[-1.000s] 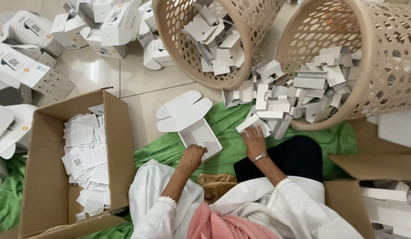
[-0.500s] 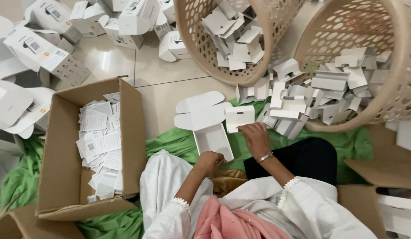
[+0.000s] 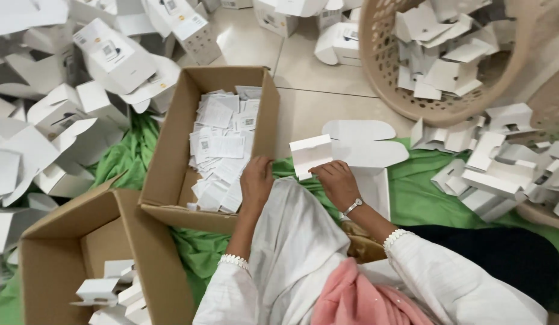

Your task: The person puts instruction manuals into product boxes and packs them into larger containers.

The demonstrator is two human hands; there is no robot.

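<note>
My right hand [image 3: 338, 182] pinches a small white folded card insert [image 3: 310, 155] and holds it at the left edge of an open flat white carton [image 3: 366, 144] lying on the green cloth [image 3: 424, 192]. My left hand [image 3: 256, 180] reaches over the right wall of a brown cardboard box [image 3: 165, 180]. Its fingers rest on the loose white paper leaflets [image 3: 222, 144] inside. Whether they grip one is hidden.
A second brown cardboard box [image 3: 56, 241] with a few white inserts stands at the lower left. Assembled white cartons [image 3: 62, 108] are heaped at the left and back. A tan woven basket [image 3: 381, 66] of white inserts stands at the back right, with more inserts [image 3: 496, 174] spilled beside it.
My left hand has left the white carton and moved left into the leaflet box. My right hand now holds the white insert. The view has shifted left.
</note>
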